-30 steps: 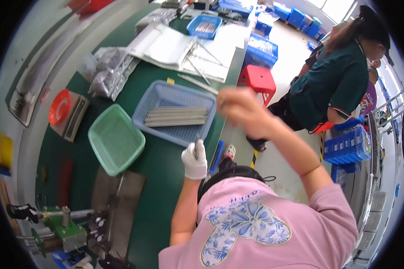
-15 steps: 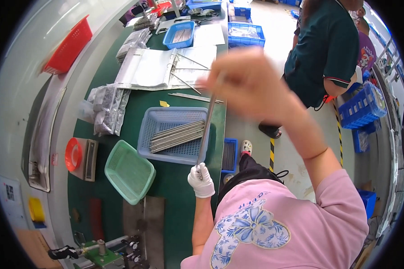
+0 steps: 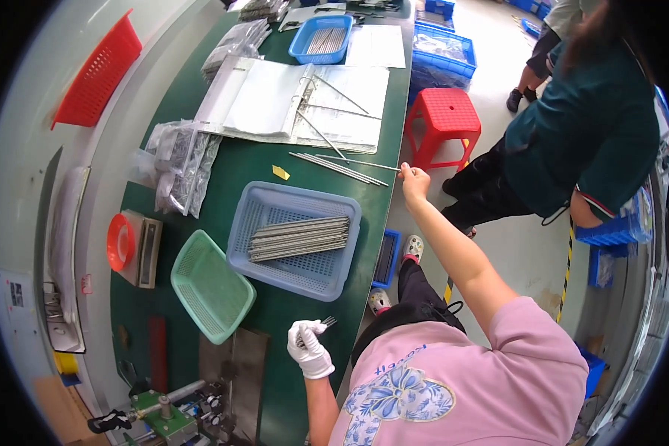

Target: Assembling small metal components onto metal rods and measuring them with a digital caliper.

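My right hand (image 3: 414,182), bare, pinches the near end of a thin metal rod (image 3: 368,163). That rod stretches left over the table edge, just above several similar loose rods (image 3: 338,169) lying on the green tabletop. My left hand (image 3: 310,349), in a white glove, is closed around a few short, thin metal pieces (image 3: 328,322) whose tips stick out between the fingers; their exact kind cannot be made out. Between the hands stands a blue-grey perforated basket (image 3: 293,288) with a stack of metal rods (image 3: 299,238) in it.
A green basket (image 3: 214,290) sits left of the blue-grey one. Beyond lie an open ring binder (image 3: 264,100) with two rods on it and a blue basket (image 3: 321,56) of rods. A red stool (image 3: 451,119) and a person in dark green (image 3: 572,141) are at right.
My right hand has gone from above the basket, where it held a rod upright near my left hand, to the table edge, the rod now lying nearly level. My left hand has shifted left and nearer.
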`<state>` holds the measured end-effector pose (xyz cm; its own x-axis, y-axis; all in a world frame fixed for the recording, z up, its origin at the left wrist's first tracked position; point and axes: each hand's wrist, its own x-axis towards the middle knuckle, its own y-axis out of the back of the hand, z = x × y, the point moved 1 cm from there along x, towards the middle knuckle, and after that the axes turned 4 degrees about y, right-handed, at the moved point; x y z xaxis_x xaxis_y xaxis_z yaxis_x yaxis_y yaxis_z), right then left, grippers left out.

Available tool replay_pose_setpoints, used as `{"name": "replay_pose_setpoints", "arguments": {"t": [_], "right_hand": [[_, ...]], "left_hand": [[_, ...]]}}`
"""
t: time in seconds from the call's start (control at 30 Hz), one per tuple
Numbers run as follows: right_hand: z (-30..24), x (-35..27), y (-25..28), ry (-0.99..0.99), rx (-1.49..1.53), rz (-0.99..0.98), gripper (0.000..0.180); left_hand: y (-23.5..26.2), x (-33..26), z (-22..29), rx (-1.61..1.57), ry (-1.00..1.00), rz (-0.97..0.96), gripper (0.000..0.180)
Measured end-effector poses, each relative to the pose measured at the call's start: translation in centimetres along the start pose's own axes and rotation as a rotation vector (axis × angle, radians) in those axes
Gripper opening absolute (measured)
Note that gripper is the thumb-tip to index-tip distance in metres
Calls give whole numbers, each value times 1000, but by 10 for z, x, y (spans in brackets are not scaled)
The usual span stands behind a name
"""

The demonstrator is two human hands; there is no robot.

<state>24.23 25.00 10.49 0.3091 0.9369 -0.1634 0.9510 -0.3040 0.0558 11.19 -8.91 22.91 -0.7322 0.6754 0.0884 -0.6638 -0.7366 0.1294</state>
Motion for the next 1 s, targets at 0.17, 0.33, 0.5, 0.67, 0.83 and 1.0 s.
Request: {"name": "replay_pose_setpoints", "arguments": {"t": [0.17,0.33,0.5,0.67,0.83,1.0], "right_hand": [[18,0,2,-66,-589,-136,32],[18,-8,-8,176,-796,-274,39],[-43,-21,18,228,-468,-686,36],[-152,-169,23,708,-322,-1210,22],[-179,-246,40,971,-135,-1366,28],[-167,-267,42,902,-73,-1391,25]], "left_hand": [[-3,-10,7,26,44,76,27],[-8,-11,10,-84,90,209,30],[-10,2,6,-229,74,-11,18],[3,5,-3,-107,-8,-108,13],[1,-4,2,-157,-58,-176,9],[2,-8,5,30,-123,-162,11]]}}
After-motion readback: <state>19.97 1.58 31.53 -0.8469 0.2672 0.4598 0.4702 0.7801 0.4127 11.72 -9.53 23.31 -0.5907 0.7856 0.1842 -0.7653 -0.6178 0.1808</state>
